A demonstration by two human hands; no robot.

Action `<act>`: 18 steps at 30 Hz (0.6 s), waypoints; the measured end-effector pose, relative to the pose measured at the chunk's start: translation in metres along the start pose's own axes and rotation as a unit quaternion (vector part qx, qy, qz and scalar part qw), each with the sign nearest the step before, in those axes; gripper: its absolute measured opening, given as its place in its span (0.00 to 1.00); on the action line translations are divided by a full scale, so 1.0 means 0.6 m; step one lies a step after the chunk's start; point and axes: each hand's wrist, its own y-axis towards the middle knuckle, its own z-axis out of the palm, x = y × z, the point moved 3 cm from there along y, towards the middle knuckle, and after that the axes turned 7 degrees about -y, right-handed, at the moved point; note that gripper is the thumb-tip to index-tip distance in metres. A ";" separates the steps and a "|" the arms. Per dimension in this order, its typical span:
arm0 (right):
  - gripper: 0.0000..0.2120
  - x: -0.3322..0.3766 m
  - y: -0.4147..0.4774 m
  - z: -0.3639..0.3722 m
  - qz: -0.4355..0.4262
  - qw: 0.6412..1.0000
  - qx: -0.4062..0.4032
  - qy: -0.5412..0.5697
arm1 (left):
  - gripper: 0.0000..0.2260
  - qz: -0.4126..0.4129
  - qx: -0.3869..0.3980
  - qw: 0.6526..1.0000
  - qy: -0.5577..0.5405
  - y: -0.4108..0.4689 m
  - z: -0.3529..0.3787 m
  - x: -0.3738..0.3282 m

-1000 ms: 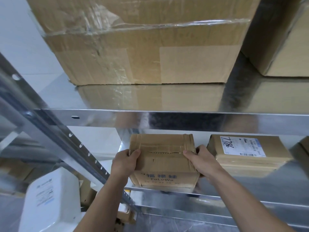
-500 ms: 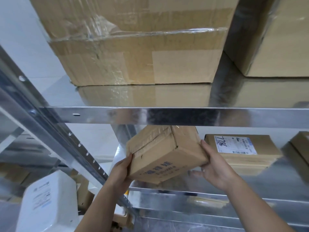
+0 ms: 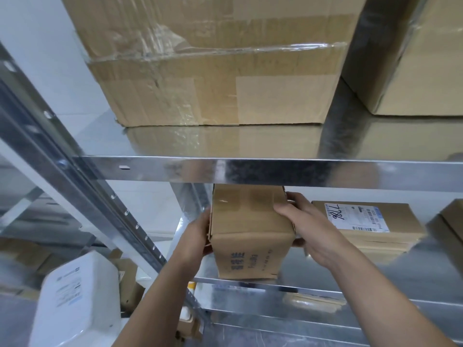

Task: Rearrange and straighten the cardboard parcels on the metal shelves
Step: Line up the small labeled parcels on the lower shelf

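You hold a small cardboard box between your two hands, just under the front rail of the upper shelf. It stands on end, its printed face towards you with the lettering running sideways. Its lower edge sits at the front lip of the middle shelf; whether it bears on the metal cannot be told.

Your right hand grips the box's right side, the thumb lying over the top face and the fingers wrapped round the far edge. Your left hand presses against the left side. Its fingers lie along the cardboard, and how far they curl behind it cannot be told.

Just right of the box, a flat labelled parcel lies on the same shelf, near your right hand, its white shipping label facing up with a handwritten number. Another brown parcel shows at the right edge.

On the upper shelf sits a large taped carton, wrinkled clear tape across its front, and beside it a second carton, with a gap between them.

Every box is closed, so the contents are hidden.

Past the perforated upright post, low on the left, a white plastic container stands beside more cardboard boxes.
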 end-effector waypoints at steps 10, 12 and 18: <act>0.21 0.001 0.013 0.026 0.035 0.998 0.035 -0.047 | 0.21 0.000 0.000 0.998 0.060 0.011 0.001 -0.047; 0.19 0.003 0.013 0.032 0.033 0.997 0.045 -0.059 | 0.23 -0.004 -0.008 0.997 0.081 0.019 -0.003 -0.044; 0.18 0.004 0.020 0.042 0.024 0.996 0.039 -0.079 | 0.27 -0.007 -0.010 0.995 0.094 0.032 -0.008 -0.044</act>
